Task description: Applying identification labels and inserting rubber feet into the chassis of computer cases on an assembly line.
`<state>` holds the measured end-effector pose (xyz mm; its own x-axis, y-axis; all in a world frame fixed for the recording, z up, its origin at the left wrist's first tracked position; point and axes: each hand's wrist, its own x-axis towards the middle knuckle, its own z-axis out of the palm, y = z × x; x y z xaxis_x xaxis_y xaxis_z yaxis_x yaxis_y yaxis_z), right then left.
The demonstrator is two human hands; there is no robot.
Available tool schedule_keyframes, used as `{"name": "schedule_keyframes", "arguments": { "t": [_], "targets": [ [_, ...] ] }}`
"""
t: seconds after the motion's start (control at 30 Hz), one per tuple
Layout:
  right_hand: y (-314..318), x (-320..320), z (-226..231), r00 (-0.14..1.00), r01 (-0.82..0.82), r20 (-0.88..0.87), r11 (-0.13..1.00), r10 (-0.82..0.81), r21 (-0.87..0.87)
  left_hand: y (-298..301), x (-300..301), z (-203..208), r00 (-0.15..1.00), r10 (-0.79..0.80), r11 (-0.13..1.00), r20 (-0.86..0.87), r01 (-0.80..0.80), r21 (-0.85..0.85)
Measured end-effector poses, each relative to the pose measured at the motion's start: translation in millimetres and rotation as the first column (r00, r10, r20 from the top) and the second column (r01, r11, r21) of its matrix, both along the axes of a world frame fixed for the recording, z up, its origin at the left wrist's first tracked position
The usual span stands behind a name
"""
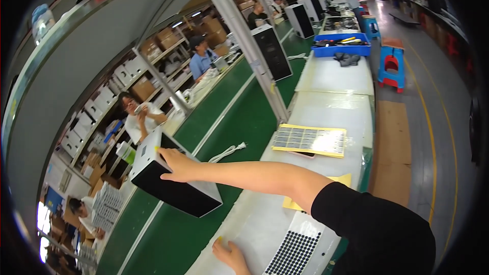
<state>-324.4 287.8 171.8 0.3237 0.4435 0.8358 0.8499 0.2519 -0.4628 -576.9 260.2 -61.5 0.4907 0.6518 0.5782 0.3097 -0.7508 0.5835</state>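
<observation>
A tall box-shaped speaker (175,186), white with a black front, leans at a slant over the green conveyor belt (168,234) on the left. My right hand (175,165) reaches across and grips its upper end, fingers on the white top and thumb against the black front. Yellow covers a fingertip of that hand. Low in the middle, my left hand (232,255) rests by the white worktop's (244,219) belt-side edge, fingers apart and nothing visible in it; a fingertip there is yellow too. Beside it lies a white sheet of round black dots (293,252).
Label sheets (310,140) cover part of a phone-like object (304,155) on the worktop. A white cable (229,153) lies on the belt. A metal post (249,46) rises beside it. Farther along stand a blue tool bin (341,48), more speakers (272,53) and stools (391,66). Several people work across the belt.
</observation>
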Motion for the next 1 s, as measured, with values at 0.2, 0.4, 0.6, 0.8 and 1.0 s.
{"name": "schedule_keyframes", "arguments": {
  "t": [0.2, 0.4, 0.6, 0.8, 1.0],
  "targets": [
    [-127, 47, -58, 0.961, -0.040, 0.194, 0.793, 0.198, -0.608, -6, -2, 7, 0.998, 0.002, 1.000, -0.063, -0.002, 0.003],
    [-243, 95, -176, 0.979, -0.198, -0.184, 0.597, 0.085, -0.777, -15, -9, 20, 0.969, 0.017, 1.000, -0.247, -0.014, 0.014],
    [-294, 55, -213, 0.974, -0.221, -0.175, 0.771, 0.144, -0.597, -19, -5, 28, 0.960, -0.012, 0.997, -0.281, 0.034, 0.075],
    [-297, 45, -217, 0.998, 0.029, -0.021, 0.791, -0.053, -0.612, -20, -7, 32, 0.961, 0.020, 0.992, -0.275, 0.016, 0.126],
    [-306, 55, -226, 0.948, 0.289, 0.035, 0.815, -0.315, -0.502, -22, -5, 31, 0.953, 0.021, 0.985, -0.301, 0.033, 0.172]
  ]
}}
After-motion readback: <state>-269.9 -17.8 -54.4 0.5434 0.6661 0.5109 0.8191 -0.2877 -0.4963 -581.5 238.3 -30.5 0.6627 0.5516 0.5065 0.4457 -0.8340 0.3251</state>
